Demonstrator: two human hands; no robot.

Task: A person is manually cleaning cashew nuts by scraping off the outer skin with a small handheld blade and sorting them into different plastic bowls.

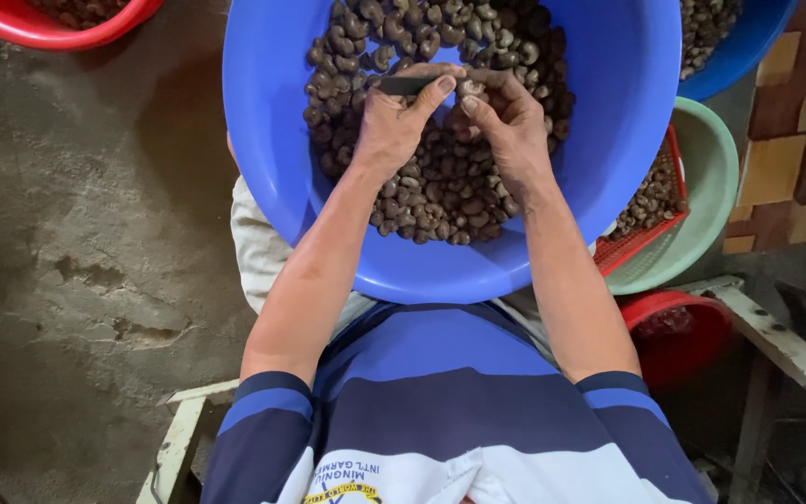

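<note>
- Left hand (392,126): closed around a small dark flat-bladed metal tool (407,85), thumb laid along the blade, the tip pointing toward the other hand
- Right hand (512,126): fingers pinched narrow on a single dark brown kidney-shaped nut (471,88), held just beside the blade tip; whether the blade touches the nut cannot be told
- Both hands work over the heap of dark brown unshelled nuts (440,191) that fills the bottom of the large round blue plastic basin (272,140), which rests on the person's lap
- Adjacent: a red plastic mesh basket (650,224) of paler nuts sits inside a pale green plastic bowl (715,177) on the person's right; a second blue basin (748,37) of nuts lies beyond it; a red plastic bowl (58,28) sits at upper left on the rough concrete floor (76,261)
- Assessment: the step in hand appears to be prising one nut open
- Recommendation: keep the nut pinned firmly between thumb and forefinger, set the blade into the seam, direct force away from the holding fingers, and stay over the basin so fragments drop into it
</note>
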